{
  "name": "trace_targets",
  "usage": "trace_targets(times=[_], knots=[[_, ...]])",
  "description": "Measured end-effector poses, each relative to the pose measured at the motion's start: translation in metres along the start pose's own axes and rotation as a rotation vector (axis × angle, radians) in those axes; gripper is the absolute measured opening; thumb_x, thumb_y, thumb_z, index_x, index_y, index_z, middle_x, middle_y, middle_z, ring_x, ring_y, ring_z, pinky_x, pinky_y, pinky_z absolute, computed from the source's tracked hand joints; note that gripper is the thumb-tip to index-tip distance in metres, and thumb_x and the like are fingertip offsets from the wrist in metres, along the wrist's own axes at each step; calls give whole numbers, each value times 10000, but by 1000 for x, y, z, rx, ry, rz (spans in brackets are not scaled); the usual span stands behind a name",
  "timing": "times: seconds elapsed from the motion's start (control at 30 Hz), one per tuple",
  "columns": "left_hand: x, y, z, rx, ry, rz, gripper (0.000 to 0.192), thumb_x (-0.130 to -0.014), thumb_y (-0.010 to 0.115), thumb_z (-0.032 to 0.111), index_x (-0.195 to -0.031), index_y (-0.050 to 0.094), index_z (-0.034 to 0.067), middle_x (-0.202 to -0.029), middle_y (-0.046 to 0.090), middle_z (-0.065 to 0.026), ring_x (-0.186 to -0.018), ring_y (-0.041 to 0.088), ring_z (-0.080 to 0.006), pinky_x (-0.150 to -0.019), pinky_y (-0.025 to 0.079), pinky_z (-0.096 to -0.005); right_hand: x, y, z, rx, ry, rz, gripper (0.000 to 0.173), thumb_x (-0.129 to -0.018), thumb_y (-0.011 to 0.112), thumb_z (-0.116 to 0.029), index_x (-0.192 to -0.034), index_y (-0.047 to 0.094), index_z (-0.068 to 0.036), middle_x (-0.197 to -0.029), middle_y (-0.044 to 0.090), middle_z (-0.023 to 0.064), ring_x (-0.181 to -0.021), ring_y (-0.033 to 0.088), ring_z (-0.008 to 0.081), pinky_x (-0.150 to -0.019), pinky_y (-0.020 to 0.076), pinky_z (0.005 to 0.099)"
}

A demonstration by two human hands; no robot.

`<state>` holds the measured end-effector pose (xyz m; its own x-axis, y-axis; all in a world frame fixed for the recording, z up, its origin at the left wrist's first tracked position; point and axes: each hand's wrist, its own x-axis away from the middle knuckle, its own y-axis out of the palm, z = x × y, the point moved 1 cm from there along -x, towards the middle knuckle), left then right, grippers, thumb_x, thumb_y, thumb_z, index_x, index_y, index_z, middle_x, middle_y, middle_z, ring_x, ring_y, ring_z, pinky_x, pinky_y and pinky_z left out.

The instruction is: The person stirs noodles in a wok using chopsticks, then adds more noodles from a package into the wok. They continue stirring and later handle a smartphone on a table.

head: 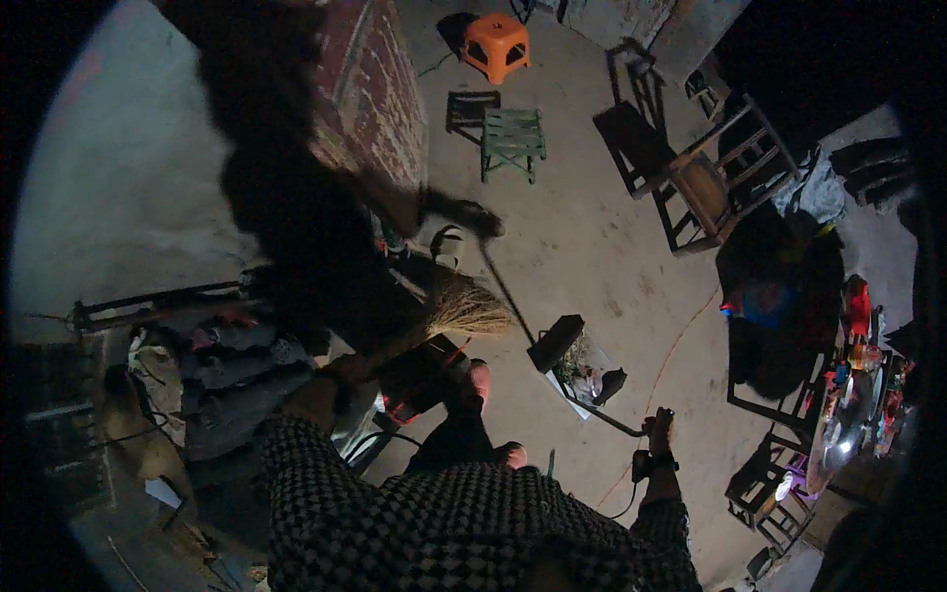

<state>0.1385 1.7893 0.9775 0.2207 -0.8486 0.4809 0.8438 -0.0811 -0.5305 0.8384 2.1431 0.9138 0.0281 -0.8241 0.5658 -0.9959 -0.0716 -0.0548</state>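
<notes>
My right hand (658, 431) grips the end of a long dark handle (603, 419) at the right. That handle belongs to a dustpan (560, 342) above the floor, which holds dry plant debris (572, 361) and some pale, clear plastic-like scraps. On the left, my left hand (346, 368) is in deep shadow, closed around the handle of a straw broom. The bristles of the broom (470, 309) fan out to the right, apart from the dustpan. My left fingers are hard to make out.
A green folding stool (513, 140) and an orange plastic stool (497, 44) stand ahead. Wooden chairs (706, 189) are at the upper right. A cluttered round table (821, 459) lies right. A thin cord (684, 333) crosses the floor. Dark cloth items (237, 385) lie left.
</notes>
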Motion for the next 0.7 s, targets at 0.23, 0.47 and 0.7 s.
trace_targets(times=[0.23,0.47,0.7], knots=[[33,-30,31,83,-5,126,400,-946,495,274,-1275,493,46,-1128,586,-203,-985,590,-322,-853,475,-408,-6,-17,17,-82,95,-61,227,-920,576,-349,-846,450,-175,-658,552,67,-478,499,190,-422,417,322],[-45,-124,96,22,116,532,391,-947,503,282,-1263,503,53,-1108,588,-193,-958,595,-308,-822,479,-399,-25,4,-28,-14,94,5,225,-915,589,-349,-876,469,-163,-683,558,69,-505,515,188,-432,426,327],[-122,-219,145,-30,120,848,382,-947,511,289,-1252,512,59,-1088,591,-182,-931,599,-293,-792,484,-389,-117,44,-97,9,87,-67,229,-910,602,-349,-905,488,-152,-707,564,70,-533,531,186,-442,434,332]])
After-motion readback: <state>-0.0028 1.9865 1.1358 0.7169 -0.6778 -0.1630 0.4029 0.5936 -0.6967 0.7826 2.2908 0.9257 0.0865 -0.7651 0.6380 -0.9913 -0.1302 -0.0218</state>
